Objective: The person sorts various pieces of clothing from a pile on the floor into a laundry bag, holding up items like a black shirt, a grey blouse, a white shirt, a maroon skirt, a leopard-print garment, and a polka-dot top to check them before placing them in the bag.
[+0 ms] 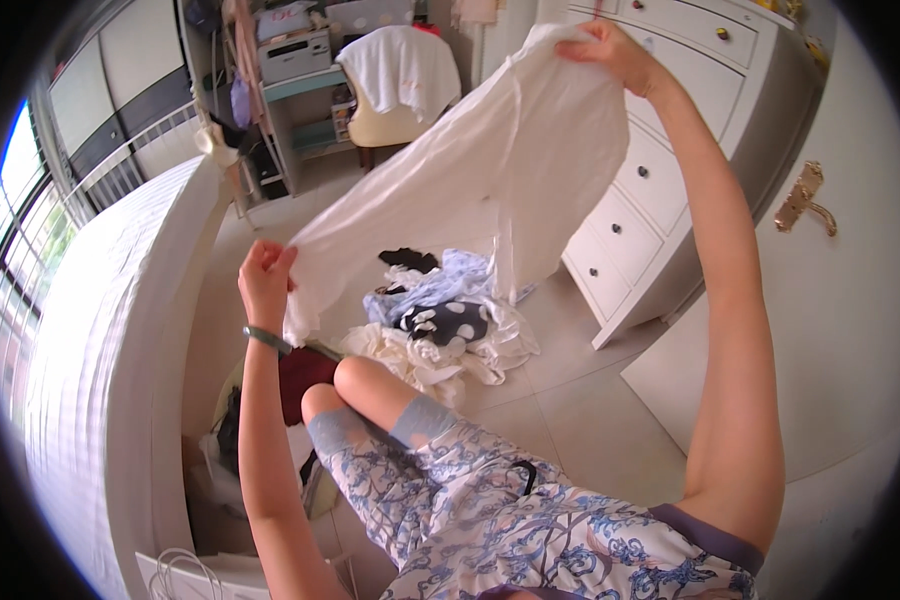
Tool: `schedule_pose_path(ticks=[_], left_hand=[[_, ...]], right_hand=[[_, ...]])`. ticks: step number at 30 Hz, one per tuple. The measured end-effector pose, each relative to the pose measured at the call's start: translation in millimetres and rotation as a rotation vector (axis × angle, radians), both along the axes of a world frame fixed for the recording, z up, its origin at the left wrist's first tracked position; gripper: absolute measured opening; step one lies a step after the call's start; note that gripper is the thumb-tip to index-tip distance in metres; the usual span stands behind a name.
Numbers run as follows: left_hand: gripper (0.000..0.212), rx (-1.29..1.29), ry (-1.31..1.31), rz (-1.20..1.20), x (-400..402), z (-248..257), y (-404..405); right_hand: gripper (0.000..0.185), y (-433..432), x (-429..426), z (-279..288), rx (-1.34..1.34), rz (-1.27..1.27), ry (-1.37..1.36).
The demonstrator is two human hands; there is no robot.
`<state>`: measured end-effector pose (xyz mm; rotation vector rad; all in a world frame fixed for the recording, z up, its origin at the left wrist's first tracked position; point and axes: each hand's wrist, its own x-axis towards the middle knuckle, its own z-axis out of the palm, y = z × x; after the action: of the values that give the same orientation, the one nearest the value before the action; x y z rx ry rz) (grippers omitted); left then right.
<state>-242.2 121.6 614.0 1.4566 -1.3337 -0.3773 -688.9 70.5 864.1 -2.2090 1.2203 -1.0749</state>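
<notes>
A thin white garment (450, 172) hangs stretched between my two hands, sheer enough that the room shows faintly through it. My left hand (265, 281) pinches its lower left end, beside the bed. Up at the right, my right hand (607, 56) grips the opposite end, raised in front of the white dresser. On the tiles beyond my knees lies a heap of clothes, partly hidden by the hanging cloth. In it are a black-and-white polka-dot cloth (450, 322), a light blue garment (450, 281) and cream fabric (390, 352).
A white-covered bed (112, 360) runs along the left. Dark red cloth (307, 379) lies by my left forearm. At the right stand the white dresser (675, 139) and a door with a brass handle (804, 199). A chair (379, 124) draped with a white towel and a printer (296, 56) are behind.
</notes>
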Motion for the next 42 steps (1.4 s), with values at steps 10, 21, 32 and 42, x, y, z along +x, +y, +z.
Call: schedule_pose_path(ticks=[10, 21, 32, 42], left_hand=[[0.022, -0.457, 0.316, 0.274, 17.5, 0.5, -89.0], [0.063, 0.519, 1.468, -1.265, -175.7, -49.8, 2.2], [0.055, 0.501, 0.963, -1.015, -165.4, -44.1, 45.2], [0.047, 0.450, 0.754, -0.972, -108.9, 41.0, 12.2]], right_hand=[[0.027, 77.8, 96.6, 46.4, -0.015, 0.318, -0.271], [0.039, 3.1, 139.2, 9.9, 0.287, 0.138, 0.142], [0.037, -28.7, 107.4, -43.8, 0.263, 0.168, 0.486], [0.039, -46.8, 81.7, -51.3, -0.058, -0.218, 0.408]])
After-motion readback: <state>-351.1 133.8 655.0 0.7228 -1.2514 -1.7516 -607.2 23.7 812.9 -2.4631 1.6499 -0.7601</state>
